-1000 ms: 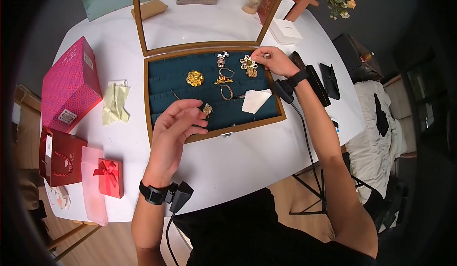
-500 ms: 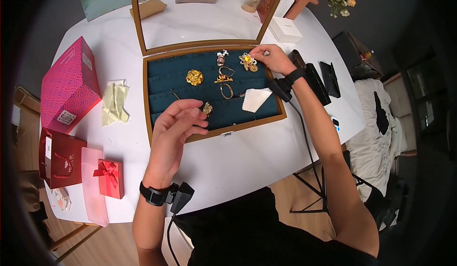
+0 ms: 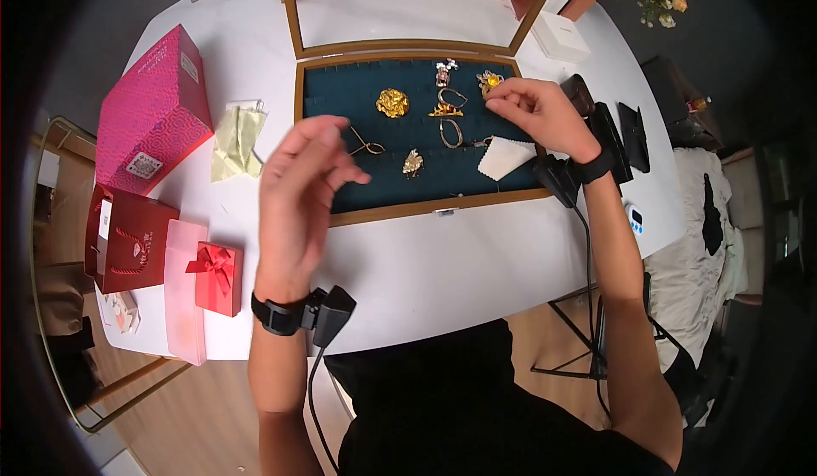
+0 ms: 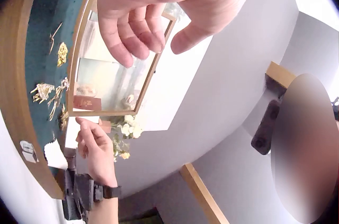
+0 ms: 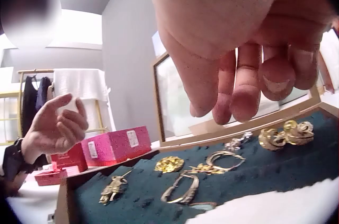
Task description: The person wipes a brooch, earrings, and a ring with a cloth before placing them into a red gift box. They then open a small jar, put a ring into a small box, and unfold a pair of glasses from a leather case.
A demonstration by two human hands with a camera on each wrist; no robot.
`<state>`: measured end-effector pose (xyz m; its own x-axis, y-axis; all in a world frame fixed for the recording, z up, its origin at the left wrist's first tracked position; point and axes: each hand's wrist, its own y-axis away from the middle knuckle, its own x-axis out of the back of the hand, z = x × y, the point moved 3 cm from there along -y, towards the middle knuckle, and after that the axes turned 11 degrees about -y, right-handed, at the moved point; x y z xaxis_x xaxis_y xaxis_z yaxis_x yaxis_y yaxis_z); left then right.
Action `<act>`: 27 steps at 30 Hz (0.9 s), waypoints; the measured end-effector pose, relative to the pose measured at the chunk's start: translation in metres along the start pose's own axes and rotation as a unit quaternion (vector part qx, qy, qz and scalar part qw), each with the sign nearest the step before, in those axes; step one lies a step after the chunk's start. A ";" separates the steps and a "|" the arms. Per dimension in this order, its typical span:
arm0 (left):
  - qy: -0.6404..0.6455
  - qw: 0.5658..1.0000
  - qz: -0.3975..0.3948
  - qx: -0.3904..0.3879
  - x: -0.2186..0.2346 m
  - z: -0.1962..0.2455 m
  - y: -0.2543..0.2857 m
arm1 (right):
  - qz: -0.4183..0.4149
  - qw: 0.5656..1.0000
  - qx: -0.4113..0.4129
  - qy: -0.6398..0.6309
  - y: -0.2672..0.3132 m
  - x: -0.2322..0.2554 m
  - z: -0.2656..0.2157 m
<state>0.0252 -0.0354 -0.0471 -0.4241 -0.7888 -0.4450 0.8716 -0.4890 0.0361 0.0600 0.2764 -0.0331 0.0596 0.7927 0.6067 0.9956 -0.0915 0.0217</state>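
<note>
The left hand (image 3: 294, 199) hovers over the front left of a wooden jewelry case (image 3: 383, 213), its fingers loosely bent and holding nothing. Near it on the teal lining lie a thin gold piece (image 3: 368, 146) and a small gold brooch (image 3: 413, 164). My right hand (image 3: 549, 118) hangs over the case's right side, fingers relaxed and empty, as the right wrist view also shows. Just beyond its fingertips is a flower brooch with a yellow centre (image 3: 490, 82). A round gold brooch (image 3: 392, 103), a hoop (image 3: 451, 133) and a silvery piece (image 3: 444, 71) sit between the hands.
The case's glass lid (image 3: 408, 48) stands raised behind. A white cloth (image 3: 505, 157) lies at its front right, with dark cases (image 3: 633, 138) beyond. Pink box (image 3: 153, 110), red bag (image 3: 136, 238) and red gift box (image 3: 219, 280) are at left.
The right hand has let go of the flower brooch and drawn back from it toward the front. The left hand stays raised and empty. The head view has shifted.
</note>
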 end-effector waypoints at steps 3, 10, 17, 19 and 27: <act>-0.013 0.996 0.082 -0.018 0.012 0.004 -0.005 | -0.079 0.991 0.100 0.034 0.007 -0.023 -0.031; -0.003 0.996 0.084 -0.011 0.021 -0.003 -0.012 | -0.083 0.963 0.215 0.141 0.003 -0.083 -0.045; -0.036 0.996 0.080 0.029 0.007 -0.010 -0.009 | -0.115 0.975 0.184 0.049 -0.003 -0.082 -0.052; -0.055 0.996 0.055 0.034 0.009 -0.013 -0.009 | -0.107 0.980 0.165 0.010 -0.001 -0.072 -0.065; -0.428 0.872 0.104 -0.214 -0.010 -0.005 0.000 | -0.085 0.988 0.122 -0.042 -0.006 -0.052 -0.116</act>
<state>0.0303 -0.0258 -0.0469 -0.1147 -0.9222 0.3694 0.8853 -0.2636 -0.3831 0.0424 0.1653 0.0274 -0.1135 0.8319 0.5432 0.9792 0.1861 -0.0805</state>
